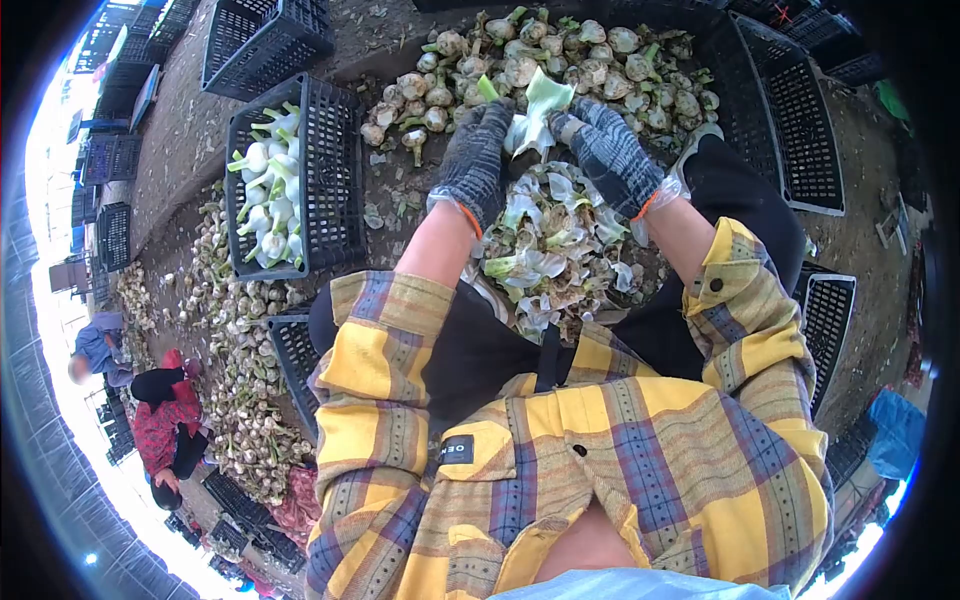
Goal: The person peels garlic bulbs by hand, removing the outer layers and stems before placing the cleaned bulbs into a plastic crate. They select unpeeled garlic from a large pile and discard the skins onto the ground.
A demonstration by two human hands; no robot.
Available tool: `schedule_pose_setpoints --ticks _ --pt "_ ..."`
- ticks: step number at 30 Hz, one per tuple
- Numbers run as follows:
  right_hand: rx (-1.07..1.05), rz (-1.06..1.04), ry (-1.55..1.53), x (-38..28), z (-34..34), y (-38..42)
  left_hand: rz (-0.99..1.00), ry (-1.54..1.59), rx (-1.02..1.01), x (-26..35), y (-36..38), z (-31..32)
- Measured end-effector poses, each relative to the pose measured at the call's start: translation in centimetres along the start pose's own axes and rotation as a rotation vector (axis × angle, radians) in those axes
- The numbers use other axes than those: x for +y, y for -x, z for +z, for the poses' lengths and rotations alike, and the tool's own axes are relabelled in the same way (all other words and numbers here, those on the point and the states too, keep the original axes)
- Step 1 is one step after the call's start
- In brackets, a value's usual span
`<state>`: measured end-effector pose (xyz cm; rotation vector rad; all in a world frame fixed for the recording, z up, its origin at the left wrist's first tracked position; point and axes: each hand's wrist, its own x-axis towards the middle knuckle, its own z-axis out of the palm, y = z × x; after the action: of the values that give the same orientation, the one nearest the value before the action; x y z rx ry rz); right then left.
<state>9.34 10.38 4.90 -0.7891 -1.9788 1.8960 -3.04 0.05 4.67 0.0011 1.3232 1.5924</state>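
Near the top centre of the frame, both hands are meeting over one pale green and white leafy vegetable bulb. The left hand, in a dark grey knitted glove, is gripping the bulb from the left with its fingers curled closed around it. The right hand, in a matching glove, is touching the bulb from the right, its fingers bent in against the leaves; whether they are fully clamped cannot be told. The bulb's long axis is running roughly up and down the frame, tilted slightly, with its broad pale green end pointing toward the top of the frame and its frilled white leaves hanging down between the hands.

Just below the hands, a heap of stripped white and green outer leaves is lying on the ground between the person's knees. Above the hands, a pile of untrimmed brownish bulbs is spreading across the soil. At upper left, a black plastic slatted crate is holding cleaned white bulbs with green stalks. At lower left, another person in red patterned clothing is crouching beside more bulbs.
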Motion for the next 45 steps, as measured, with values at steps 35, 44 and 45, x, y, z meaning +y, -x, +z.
schedule_pose_setpoints --ticks 35,44,45 --pt "-0.074 -0.152 1.054 -0.4 -0.5 1.1 0.249 -0.115 0.227 1.3 -1.7 -1.3" --pt "-0.185 0.412 -0.512 -0.8 0.8 -0.3 0.765 -0.631 0.087 0.4 1.1 1.3" --pt "-0.188 0.412 -0.510 -0.9 0.7 -0.2 0.766 -0.630 0.091 0.4 1.0 1.1"
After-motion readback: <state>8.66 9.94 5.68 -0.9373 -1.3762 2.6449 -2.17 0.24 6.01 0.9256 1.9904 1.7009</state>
